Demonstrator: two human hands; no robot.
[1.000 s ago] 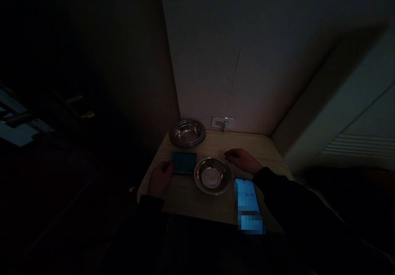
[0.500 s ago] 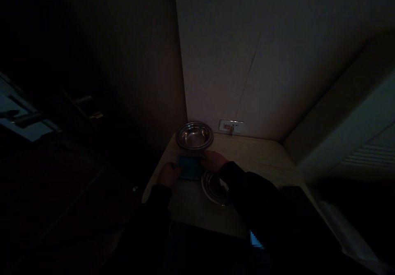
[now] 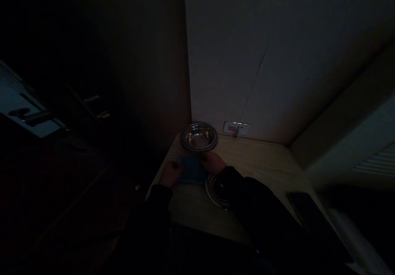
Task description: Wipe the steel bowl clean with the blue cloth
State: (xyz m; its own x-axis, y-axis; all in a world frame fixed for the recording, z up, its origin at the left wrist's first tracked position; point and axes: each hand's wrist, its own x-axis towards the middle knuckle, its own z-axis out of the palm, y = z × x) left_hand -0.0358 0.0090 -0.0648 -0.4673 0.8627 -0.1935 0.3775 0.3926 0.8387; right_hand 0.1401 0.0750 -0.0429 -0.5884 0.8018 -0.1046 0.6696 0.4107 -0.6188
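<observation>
The room is very dark. A small blue cloth (image 3: 192,171) lies on a light wooden table (image 3: 262,160). My left hand (image 3: 170,174) holds the cloth's left edge, fingers curled on it. My right hand (image 3: 212,162) reaches across and grips the cloth's right upper edge. My right forearm crosses over a steel bowl (image 3: 216,188) near the table's front, hiding most of it. A second steel bowl (image 3: 199,137) stands at the back left corner, just beyond the hands.
A wall socket (image 3: 236,127) sits low on the wall behind the table. A dark phone (image 3: 304,209) lies on the table at the right. A door with handles (image 3: 95,106) stands at the left. Pale slatted furniture (image 3: 370,164) is at the right.
My right hand left the table behind the near bowl, swung left over it and took the cloth's right edge. The phone's lit screen went dark. The view shifted left.
</observation>
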